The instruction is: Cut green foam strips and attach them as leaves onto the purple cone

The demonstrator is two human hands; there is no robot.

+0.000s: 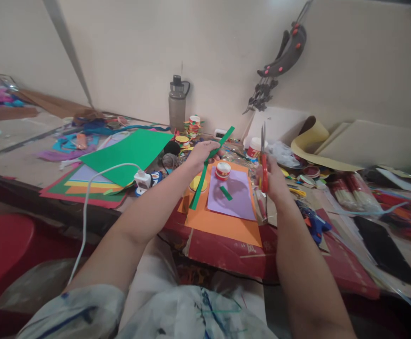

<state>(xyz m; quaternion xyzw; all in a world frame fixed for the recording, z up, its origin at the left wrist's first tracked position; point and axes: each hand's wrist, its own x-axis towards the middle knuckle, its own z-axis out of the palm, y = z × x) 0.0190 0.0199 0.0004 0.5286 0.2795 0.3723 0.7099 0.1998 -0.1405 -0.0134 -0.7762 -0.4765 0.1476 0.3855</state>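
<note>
Between the fingers of my left hand (207, 153) are green paper strips (200, 184), one end reaching down toward me and the other up to the right. My right hand (274, 176) grips red-handled scissors (264, 160) with the blades pointing up, apart from the strips. Below and between my hands, a small red and white paper tub (223, 172) stands on a purple sheet (232, 207). A short cut piece of green paper (226, 193) lies on that same sheet. Under the purple sheet is an orange sheet (223, 227). A yellow disc (198, 183) sits partly behind the strip.
Green sheet (131, 153) and other coloured papers lie at left, beside a white charger (143, 180) with its cable. A grey bottle (177, 106) stands by the wall. On the right are a blue glue gun (317, 225), a black slab (385, 249) and bagged sticks (354, 190).
</note>
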